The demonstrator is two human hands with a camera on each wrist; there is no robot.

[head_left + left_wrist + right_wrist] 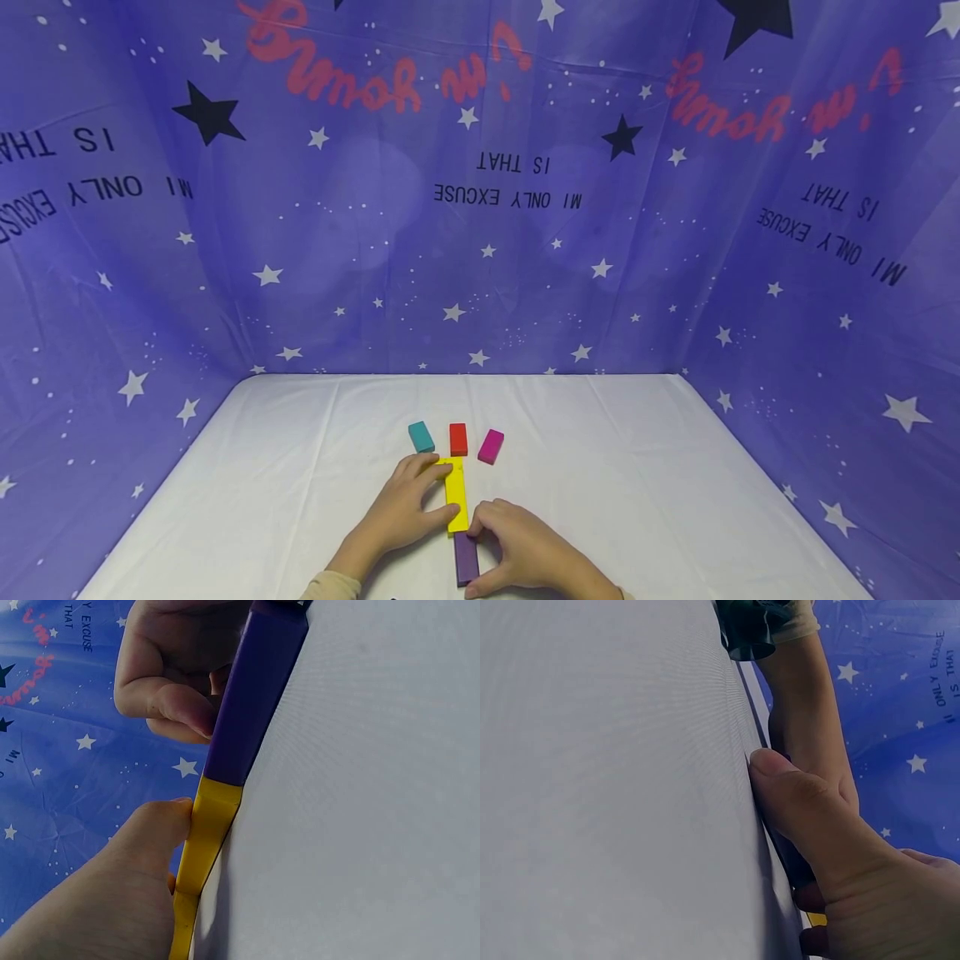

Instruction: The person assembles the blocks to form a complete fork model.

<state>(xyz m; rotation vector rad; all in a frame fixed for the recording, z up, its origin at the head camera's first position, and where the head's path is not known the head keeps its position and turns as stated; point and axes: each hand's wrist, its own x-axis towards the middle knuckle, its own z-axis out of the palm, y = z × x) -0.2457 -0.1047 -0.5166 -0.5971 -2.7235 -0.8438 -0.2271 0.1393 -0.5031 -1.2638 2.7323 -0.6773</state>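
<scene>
A long yellow block (456, 500) lies on the white cloth, its near end meeting a purple block (466, 560). My left hand (405, 510) holds the yellow block, thumb on its side and fingers at its far end. In the left wrist view, a crease or seam crosses the yellow (187, 891); whether it is one piece or two I cannot tell. My right hand (525, 546) grips the purple block lengthwise, thumb at the near end and fingers by the joint with the yellow. The right wrist view mostly hides the purple block behind that hand.
Beyond the yellow block lie three small blocks: teal (422, 437), red (458, 439) and magenta (491, 447). White cloth (615, 467) covers the table. Purple star-printed curtains (480, 275) stand behind it and along both sides.
</scene>
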